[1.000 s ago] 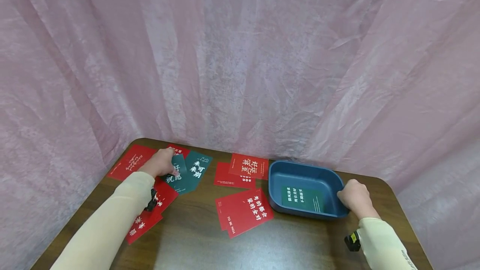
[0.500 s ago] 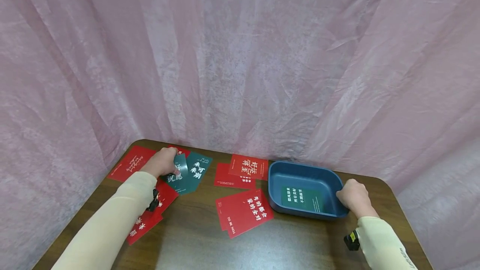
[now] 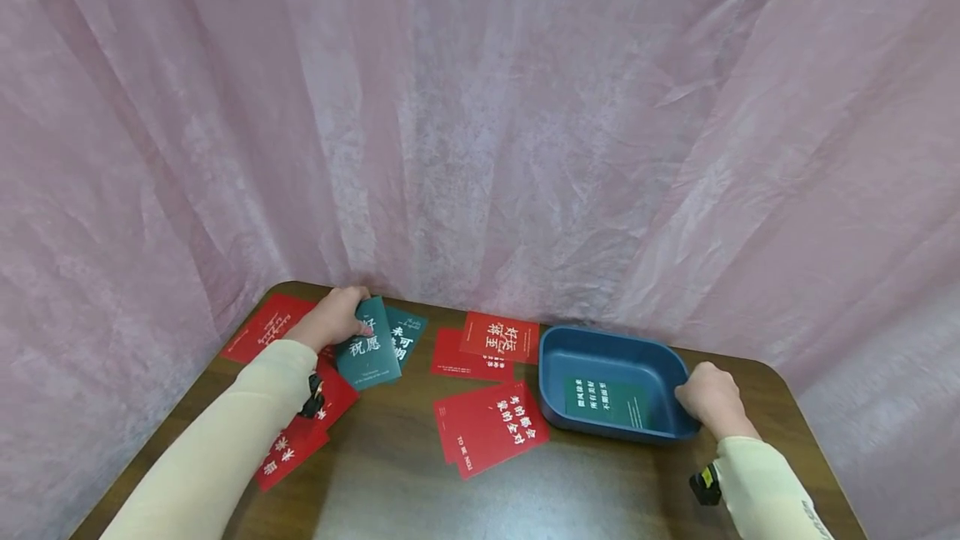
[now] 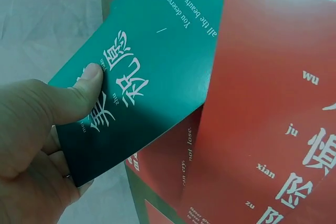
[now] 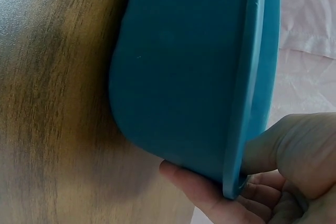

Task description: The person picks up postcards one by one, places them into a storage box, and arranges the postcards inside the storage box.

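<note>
At the table's far left, my left hand (image 3: 334,320) pinches a green card (image 3: 369,347) with white lettering. The left wrist view shows the thumb on the green card's (image 4: 139,72) printed face and the fingers behind it. Another green card (image 3: 408,332) lies partly hidden beneath it. On the right, my right hand (image 3: 712,394) grips the end rim of a blue rectangular basin (image 3: 551,373), thumb inside and fingers outside, as the right wrist view of the basin (image 5: 178,66) shows. A green card (image 3: 600,401) lies flat inside the basin.
Red cards (image 3: 337,390) lie under and beside the left forearm, with another red card (image 3: 266,327) at the far left corner. Several red cards (image 3: 491,427) overlap mid-table, left of the basin. A pink curtain (image 3: 480,123) hangs behind the brown table (image 3: 405,473).
My left hand has moved slightly right and lifted the pinched green card, which now covers more of the green card beneath. My right hand and the basin stay in place.
</note>
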A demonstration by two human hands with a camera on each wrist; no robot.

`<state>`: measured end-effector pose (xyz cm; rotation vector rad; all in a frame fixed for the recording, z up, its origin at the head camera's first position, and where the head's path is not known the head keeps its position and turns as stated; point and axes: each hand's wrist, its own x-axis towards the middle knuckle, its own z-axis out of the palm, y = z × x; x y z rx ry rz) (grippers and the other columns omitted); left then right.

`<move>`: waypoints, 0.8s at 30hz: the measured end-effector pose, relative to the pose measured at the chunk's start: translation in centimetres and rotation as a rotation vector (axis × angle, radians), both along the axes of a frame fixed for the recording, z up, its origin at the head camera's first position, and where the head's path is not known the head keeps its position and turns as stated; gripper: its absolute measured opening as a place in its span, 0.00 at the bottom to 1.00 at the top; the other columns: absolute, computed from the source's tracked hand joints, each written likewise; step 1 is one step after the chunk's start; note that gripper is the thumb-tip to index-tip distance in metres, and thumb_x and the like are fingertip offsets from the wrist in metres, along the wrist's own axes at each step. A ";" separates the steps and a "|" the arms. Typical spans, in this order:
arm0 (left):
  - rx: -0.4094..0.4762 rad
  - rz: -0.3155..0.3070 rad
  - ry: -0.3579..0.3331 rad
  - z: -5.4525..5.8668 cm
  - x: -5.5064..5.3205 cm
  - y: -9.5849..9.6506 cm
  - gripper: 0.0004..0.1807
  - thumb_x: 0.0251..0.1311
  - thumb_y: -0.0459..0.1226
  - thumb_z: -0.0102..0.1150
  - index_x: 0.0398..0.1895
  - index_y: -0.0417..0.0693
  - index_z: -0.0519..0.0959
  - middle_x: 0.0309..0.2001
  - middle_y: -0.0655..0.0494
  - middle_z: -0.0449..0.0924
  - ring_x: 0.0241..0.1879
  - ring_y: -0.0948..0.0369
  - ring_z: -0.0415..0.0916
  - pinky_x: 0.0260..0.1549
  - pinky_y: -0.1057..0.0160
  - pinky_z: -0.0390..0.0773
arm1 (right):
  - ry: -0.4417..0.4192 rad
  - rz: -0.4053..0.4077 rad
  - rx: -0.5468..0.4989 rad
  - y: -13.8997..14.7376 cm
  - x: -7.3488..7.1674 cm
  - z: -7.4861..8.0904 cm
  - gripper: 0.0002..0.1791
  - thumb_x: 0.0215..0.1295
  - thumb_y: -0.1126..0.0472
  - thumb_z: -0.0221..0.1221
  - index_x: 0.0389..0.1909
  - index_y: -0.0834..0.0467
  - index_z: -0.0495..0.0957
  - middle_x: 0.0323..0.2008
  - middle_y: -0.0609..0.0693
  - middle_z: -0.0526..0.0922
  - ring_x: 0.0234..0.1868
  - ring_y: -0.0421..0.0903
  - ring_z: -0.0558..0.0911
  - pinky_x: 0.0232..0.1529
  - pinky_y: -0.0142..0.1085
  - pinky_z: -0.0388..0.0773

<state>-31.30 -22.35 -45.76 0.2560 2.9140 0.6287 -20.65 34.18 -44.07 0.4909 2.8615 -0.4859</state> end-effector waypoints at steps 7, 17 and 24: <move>0.000 -0.038 0.053 0.0 -0.3 -0.3 0.28 0.53 0.37 0.66 0.57 0.39 0.70 0.46 0.43 0.77 0.39 0.55 0.74 0.39 0.55 0.79 | 0.011 0.003 -0.009 -0.3 -0.2 -0.1 0.14 0.57 0.63 0.52 0.33 0.73 0.73 0.23 0.59 0.74 0.23 0.51 0.74 0.21 0.37 0.72; 0.009 -0.117 0.177 0.7 -0.4 0.3 0.21 0.57 0.35 0.61 0.54 0.40 0.74 0.48 0.43 0.79 0.47 0.48 0.77 0.48 0.50 0.75 | 0.014 0.003 -0.013 -0.7 -0.5 -0.3 0.15 0.58 0.63 0.53 0.36 0.75 0.72 0.24 0.60 0.74 0.23 0.51 0.74 0.21 0.37 0.73; 0.041 -0.141 0.221 1.6 -0.8 1.1 0.12 0.62 0.36 0.56 0.48 0.44 0.75 0.40 0.49 0.81 0.39 0.54 0.78 0.40 0.55 0.77 | 0.028 0.033 0.000 -0.9 -1.1 -0.5 0.13 0.58 0.63 0.53 0.32 0.72 0.72 0.23 0.59 0.75 0.24 0.52 0.74 0.21 0.38 0.72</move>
